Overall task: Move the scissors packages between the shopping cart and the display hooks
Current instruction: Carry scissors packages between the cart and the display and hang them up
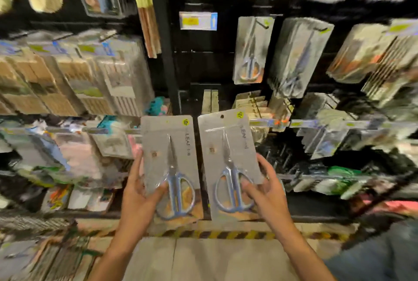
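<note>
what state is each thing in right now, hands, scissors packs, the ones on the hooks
left hand: grips left scissors package, thumb on front
right hand: grips right scissors package, thumb on front
both held packages: upright, side by side, sealed, off the hooks
hanging scissors package: on display hook

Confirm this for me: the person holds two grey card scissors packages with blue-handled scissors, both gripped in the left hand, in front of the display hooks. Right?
Not quite. The head view shows one package per hand: the left hand grips the left grey card scissors package, and the right hand grips the right grey card scissors package. Both are held in front of the display hooks.
</note>
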